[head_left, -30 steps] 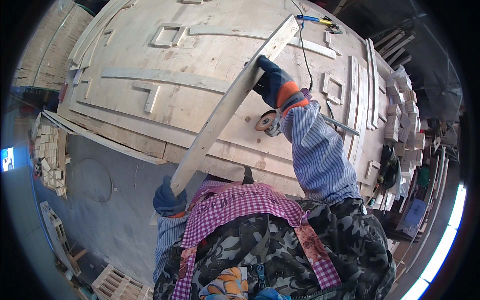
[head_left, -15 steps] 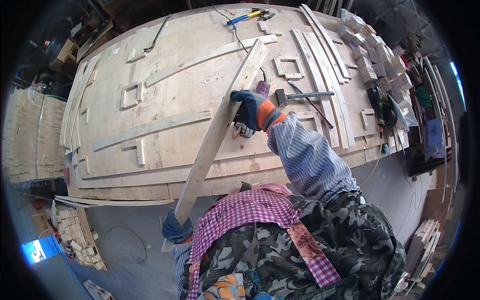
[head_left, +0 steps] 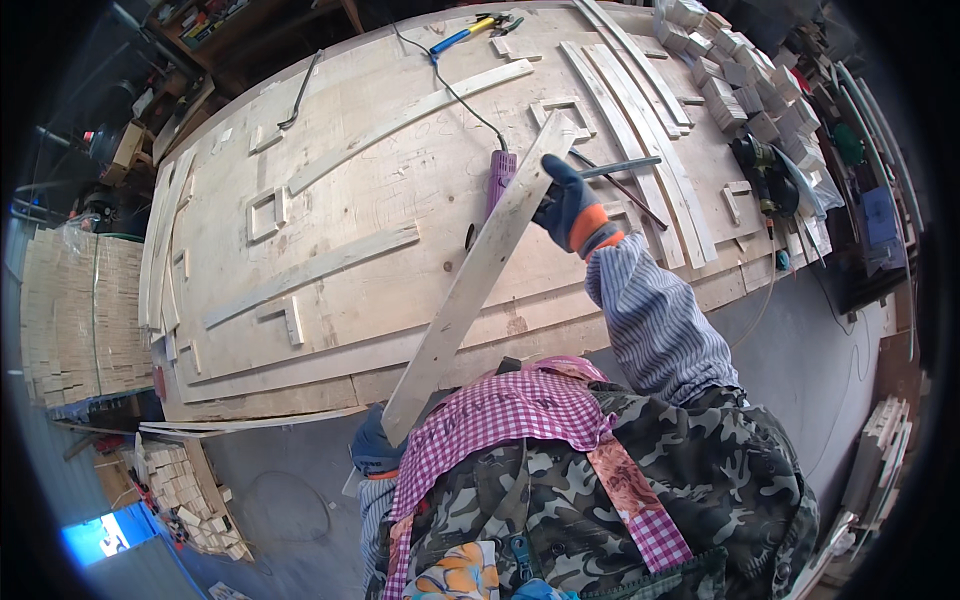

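Observation:
A long pale wooden board (head_left: 485, 275) slants from my left hip up over the worktable (head_left: 360, 210). My right hand (head_left: 572, 205), in a dark blue glove with an orange cuff, is closed on its far part, thumb on the upper face. At the near end my left hand (head_left: 373, 443), also gloved, is closed round the board; its fingers are mostly hidden. A pale wood edge (head_left: 350, 484) shows just below that hand. Beside the board lies a purple corded power tool (head_left: 501, 175), partly covered. A hammer handle (head_left: 622, 167) sticks out beyond my right hand, its head hidden.
Loose strips (head_left: 315, 275), small wooden frames (head_left: 266, 214) and long slats (head_left: 625, 150) lie on the table. Stacked wood blocks (head_left: 735, 85) and a dark green power tool (head_left: 765, 175) are at the right. A blue-yellow handled tool (head_left: 463, 36) lies at the far edge.
My right hand has moved right, swinging the board's far end right and nearer. The purple power tool is now more exposed, while the hammer head has become covered. Both hands keep hold.

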`<state>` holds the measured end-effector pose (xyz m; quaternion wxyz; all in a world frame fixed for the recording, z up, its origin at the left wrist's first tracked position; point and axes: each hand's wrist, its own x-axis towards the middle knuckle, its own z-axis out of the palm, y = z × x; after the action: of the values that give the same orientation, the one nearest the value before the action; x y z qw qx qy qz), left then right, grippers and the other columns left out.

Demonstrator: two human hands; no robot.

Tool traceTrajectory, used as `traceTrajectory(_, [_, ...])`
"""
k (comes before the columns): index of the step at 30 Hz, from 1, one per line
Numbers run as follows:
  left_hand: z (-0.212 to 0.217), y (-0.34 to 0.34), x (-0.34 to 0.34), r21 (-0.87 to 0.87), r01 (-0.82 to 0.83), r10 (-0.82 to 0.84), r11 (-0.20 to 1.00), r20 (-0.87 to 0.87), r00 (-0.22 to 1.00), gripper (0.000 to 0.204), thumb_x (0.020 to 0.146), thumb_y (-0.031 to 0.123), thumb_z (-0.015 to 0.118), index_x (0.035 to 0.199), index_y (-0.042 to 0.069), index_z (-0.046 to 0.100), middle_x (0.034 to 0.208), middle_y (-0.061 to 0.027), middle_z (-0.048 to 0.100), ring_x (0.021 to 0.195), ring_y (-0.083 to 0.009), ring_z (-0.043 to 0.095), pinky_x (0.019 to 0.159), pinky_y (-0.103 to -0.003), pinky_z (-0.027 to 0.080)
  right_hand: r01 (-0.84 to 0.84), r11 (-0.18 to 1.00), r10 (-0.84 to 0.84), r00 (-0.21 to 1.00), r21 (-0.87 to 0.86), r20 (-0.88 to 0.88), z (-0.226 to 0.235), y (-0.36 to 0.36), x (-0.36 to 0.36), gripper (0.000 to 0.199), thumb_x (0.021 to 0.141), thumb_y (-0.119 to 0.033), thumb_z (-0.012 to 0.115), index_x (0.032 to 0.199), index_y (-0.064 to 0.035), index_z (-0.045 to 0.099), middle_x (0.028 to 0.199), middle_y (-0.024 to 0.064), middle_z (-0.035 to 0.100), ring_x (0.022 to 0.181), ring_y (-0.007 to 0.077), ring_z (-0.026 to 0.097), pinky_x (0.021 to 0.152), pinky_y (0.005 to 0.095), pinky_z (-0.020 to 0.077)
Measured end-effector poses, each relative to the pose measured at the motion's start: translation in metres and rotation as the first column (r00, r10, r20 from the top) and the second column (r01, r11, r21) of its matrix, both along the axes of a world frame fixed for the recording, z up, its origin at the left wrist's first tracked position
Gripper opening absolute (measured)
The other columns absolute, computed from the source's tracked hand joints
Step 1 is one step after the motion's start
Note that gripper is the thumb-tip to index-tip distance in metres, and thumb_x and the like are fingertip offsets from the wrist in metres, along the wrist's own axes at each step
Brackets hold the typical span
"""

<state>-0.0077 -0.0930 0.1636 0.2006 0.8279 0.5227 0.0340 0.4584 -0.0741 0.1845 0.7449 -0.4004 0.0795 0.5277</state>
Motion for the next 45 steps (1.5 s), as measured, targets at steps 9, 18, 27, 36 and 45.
traceTrajectory(9, [-0.013,0.006,-0.016,-0.271,0.261,-0.185,0.927,0.278,0.943,0.049,0.063,0.025,0.072,0.106,0.006,0.056,0.093,-0.0183,0.061,0.085,-0.0335,0.059,0.073,-0.038,0.047,0.190,0.981,-0.189,0.868,0.045,0.459,0.001,-0.025,0.056,0.039,0.078,-0.017,0.064,0.116,-0.0201,0.055,0.102,0.0070,0.058,0.086,0.0225,0.060,0.073,0.0389,0.0522])
traceTrajectory(18, [0.006,-0.004,-0.023,-0.520,0.105,0.051,0.847,0.277,0.959,0.051,0.062,0.020,0.074,0.107,0.004,0.056,0.096,-0.0195,0.061,0.090,-0.0337,0.058,0.079,-0.038,0.046,-0.226,0.952,0.296,0.510,-0.206,0.808,0.000,-0.045,0.100,0.020,0.075,-0.007,0.069,0.093,-0.0057,0.060,0.091,0.0048,0.063,0.082,0.0160,0.061,0.074,0.0285,0.0518])
traceTrajectory(27, [-0.009,-0.009,-0.046,-0.497,0.035,-0.066,0.867,-0.045,0.997,0.054,0.060,0.021,0.075,0.107,0.003,0.057,0.100,-0.0193,0.061,0.092,-0.0306,0.059,0.081,-0.036,0.046,-0.447,0.788,0.229,-0.427,-0.424,0.875,0.022,-0.062,0.084,0.030,0.077,-0.018,0.069,0.104,-0.0074,0.061,0.088,0.0095,0.062,0.061,0.0117,0.058,0.048,0.0258,0.0480])
traceTrajectory(36, [-0.031,0.008,-0.042,-0.583,-0.098,0.048,0.807,-0.101,0.994,0.054,0.061,0.022,0.075,0.108,0.003,0.056,0.100,-0.0190,0.061,0.092,-0.0297,0.059,0.080,-0.036,0.046,-0.407,0.297,0.396,-0.771,-0.864,0.499,-0.007,-0.105,0.085,0.013,0.079,-0.021,0.058,0.087,-0.0148,0.066,0.089,0.0075,0.063,0.085,0.0263,0.057,0.074,0.0369,0.0453])
traceTrajectory(45, [-0.033,0.025,-0.039,-0.584,-0.083,0.005,0.808,-0.134,0.991,0.055,0.061,0.023,0.075,0.109,0.003,0.055,0.100,-0.0186,0.061,0.091,-0.0288,0.059,0.080,-0.036,0.046,-0.492,0.329,0.516,-0.621,-0.806,0.590,-0.010,-0.128,0.075,0.018,0.081,-0.027,0.056,0.093,-0.0194,0.067,0.082,0.0054,0.065,0.074,0.0239,0.061,0.066,0.0356,0.0460])
